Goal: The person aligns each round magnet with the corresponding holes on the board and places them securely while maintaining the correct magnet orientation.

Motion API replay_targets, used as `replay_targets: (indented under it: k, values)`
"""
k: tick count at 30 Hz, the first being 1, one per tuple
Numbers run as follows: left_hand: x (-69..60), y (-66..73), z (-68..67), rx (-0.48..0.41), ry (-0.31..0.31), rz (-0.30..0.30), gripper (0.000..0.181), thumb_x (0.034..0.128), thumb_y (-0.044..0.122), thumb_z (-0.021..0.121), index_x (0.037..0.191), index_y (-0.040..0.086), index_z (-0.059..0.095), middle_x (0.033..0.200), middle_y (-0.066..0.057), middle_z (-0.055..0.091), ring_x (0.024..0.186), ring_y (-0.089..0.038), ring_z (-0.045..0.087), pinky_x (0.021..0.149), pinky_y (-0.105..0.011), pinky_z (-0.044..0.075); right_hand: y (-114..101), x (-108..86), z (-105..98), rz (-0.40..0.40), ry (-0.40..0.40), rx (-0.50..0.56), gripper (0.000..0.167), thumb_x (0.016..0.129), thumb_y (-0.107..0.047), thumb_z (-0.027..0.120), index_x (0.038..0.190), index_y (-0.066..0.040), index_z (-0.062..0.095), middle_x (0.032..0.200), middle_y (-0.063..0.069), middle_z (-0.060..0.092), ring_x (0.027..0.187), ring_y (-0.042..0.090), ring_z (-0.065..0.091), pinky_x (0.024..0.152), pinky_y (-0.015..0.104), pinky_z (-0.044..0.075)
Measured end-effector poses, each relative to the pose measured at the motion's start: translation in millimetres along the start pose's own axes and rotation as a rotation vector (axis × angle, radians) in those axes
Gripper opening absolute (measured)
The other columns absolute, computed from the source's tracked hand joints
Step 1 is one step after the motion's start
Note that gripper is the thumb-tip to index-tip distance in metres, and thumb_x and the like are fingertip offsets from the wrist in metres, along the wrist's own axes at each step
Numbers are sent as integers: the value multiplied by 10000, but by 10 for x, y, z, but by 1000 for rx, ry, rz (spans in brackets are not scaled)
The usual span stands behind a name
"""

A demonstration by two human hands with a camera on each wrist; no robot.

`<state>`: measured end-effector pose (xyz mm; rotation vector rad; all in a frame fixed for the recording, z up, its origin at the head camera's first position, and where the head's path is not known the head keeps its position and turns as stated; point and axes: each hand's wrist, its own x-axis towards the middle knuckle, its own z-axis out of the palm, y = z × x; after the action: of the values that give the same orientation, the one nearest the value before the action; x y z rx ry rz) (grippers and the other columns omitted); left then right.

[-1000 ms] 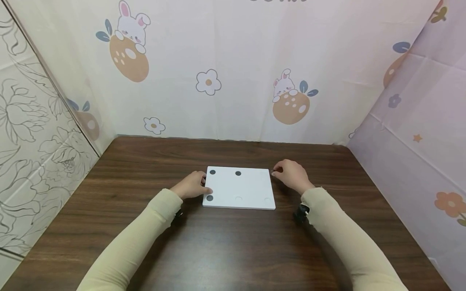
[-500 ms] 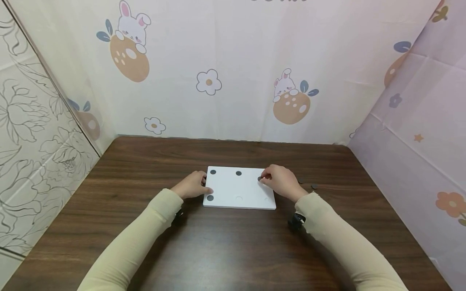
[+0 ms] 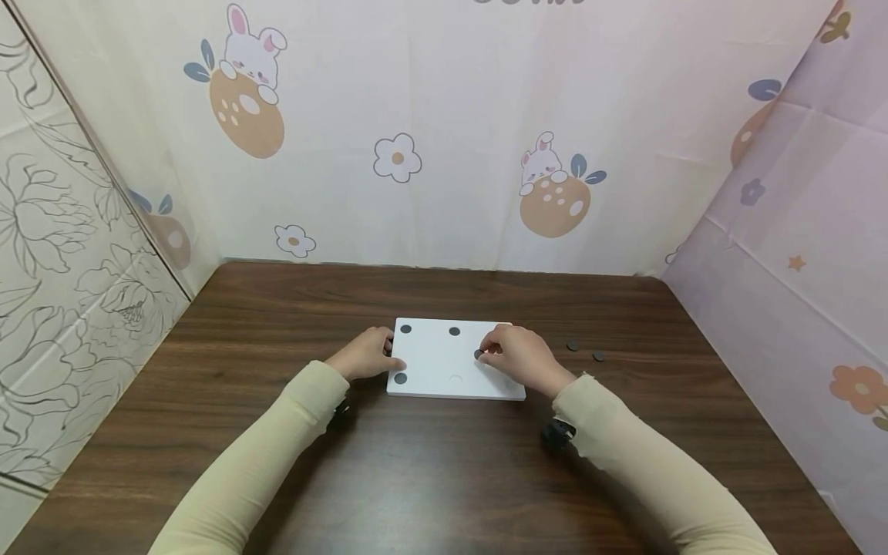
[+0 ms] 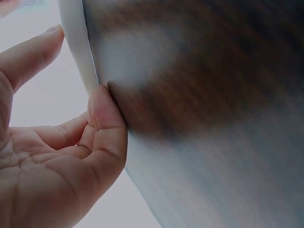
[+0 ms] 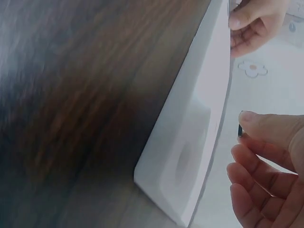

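Note:
A white rectangular board (image 3: 433, 356) lies on the table, with dark round discs in its far left corner (image 3: 405, 329), at its far middle (image 3: 454, 331) and in its near left corner (image 3: 400, 378). A shallow round recess (image 3: 455, 378) shows at the near middle, and another recess (image 5: 184, 162) appears in the right wrist view. My left hand (image 3: 364, 354) grips the board's left edge, thumb on top and fingers at the side. Above the board, my right hand (image 3: 522, 356) pinches a small dark disc (image 5: 240, 124) between thumb and forefinger, held on edge.
Two loose dark discs, one nearer the board (image 3: 572, 346) and one farther right (image 3: 599, 356), lie on the brown wooden table (image 3: 444, 462). Patterned curtains (image 3: 465, 193) hang behind the table and along its sides.
My right hand has moved left and nearer from the board's far right edge, carrying the pinched disc over the board. Two loose discs have come into view behind it. The left hand stays put.

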<state>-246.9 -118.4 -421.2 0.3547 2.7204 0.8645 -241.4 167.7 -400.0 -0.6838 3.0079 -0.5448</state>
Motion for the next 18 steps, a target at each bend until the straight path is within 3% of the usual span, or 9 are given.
replay_targets:
  k: [18]
  values:
    - [6,0,2,7,1,8,505,855,231,755,1213,-72,568,1080,-169,615,945,-237,575,865,-396,508,-189,-72,61,-77,-20,12,137,849,-226,767,945,-129,759,828,-57,661,740,63,555,667,255,477]
